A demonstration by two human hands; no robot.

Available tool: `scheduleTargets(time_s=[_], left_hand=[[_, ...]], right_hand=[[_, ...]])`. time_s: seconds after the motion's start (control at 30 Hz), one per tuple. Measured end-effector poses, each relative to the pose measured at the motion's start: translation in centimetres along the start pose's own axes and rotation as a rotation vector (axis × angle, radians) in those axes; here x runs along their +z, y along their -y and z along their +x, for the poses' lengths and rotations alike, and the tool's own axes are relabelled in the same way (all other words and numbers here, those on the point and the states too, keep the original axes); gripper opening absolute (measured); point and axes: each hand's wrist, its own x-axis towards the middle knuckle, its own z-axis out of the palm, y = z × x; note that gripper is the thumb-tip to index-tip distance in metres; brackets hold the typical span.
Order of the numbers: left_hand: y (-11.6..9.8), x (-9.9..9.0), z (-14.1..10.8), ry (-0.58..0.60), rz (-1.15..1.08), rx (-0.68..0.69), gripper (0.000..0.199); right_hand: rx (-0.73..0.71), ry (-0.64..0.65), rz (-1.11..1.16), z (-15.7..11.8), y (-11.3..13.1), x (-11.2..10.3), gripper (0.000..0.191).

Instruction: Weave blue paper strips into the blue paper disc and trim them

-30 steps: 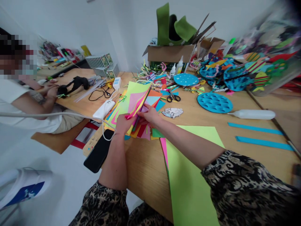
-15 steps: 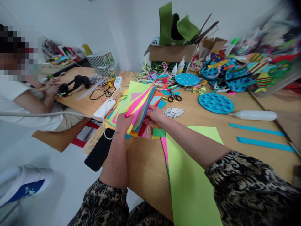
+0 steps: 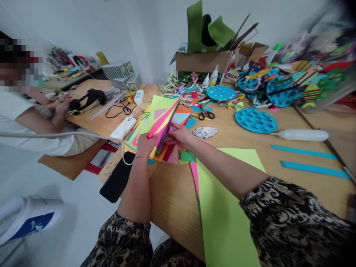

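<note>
Closed around the lower edge of a raised bundle of coloured paper sheets (image 3: pixel 159 130), my left hand (image 3: pixel 146 144) has its thumb on the pink and yellow ones. My right hand (image 3: pixel 180 135) is at the right side of the bundle, thumb above and fingers curled in at the paper edges; its fingertips are partly hidden. More coloured sheets and scraps (image 3: pixel 170 154) lie in a pile beneath. A large lime-green sheet (image 3: pixel 228 207) lies under my right forearm, with a pink edge showing below it.
Nearby are black scissors (image 3: pixel 206 113), a paper cutout (image 3: pixel 205 132), a blue dimpled disc (image 3: pixel 256 121), a white bottle (image 3: pixel 303 135) and blue strips (image 3: pixel 306 151). A phone (image 3: pixel 116 178) overhangs the left edge beside a white cable (image 3: pixel 83 134). Another person (image 3: pixel 36 122) sits at left.
My right hand has shifted slightly left. The blue and grey sheets that leaned open beside it have swung left against the bundle in my left hand, which stays nearly in place.
</note>
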Motion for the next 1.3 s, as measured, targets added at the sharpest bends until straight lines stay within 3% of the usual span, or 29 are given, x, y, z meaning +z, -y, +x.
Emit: scheduleTargets(time_s=[0.17, 0.5, 0.73, 0.83, 1.0, 1.3], left_hand=[[0.0, 0.0, 0.1, -0.027, -0.009, -0.034, 0.028], [0.0, 0.3, 0.3, -0.052, -0.083, -0.108, 0.029], [0.2, 0.3, 0.5, -0.032, -0.099, -0.123, 0.030], [0.0, 0.3, 0.5, -0.052, -0.083, -0.138, 0.031], [-0.3, 0.2, 0.3, -0.076, -0.040, -0.165, 0.033], [-0.2, 0.0, 0.2, 0.011, -0.046, -0.103, 0.025]], right_hand=[[-0.012, 0.004, -0.010, 0.1, -0.3, 0.0, 0.057], [0.091, -0.108, -0.233, 0.4, -0.1, -0.2, 0.023], [-0.029, -0.322, -0.362, 0.6, 0.4, -1.7, 0.043], [-0.020, -0.256, -0.342, 0.9, 0.5, -0.5, 0.029], [0.070, -0.130, -0.227, 1.4, 0.9, 1.3, 0.028], [0.067, -0.033, -0.201, 1.1, 1.3, 0.0, 0.012]])
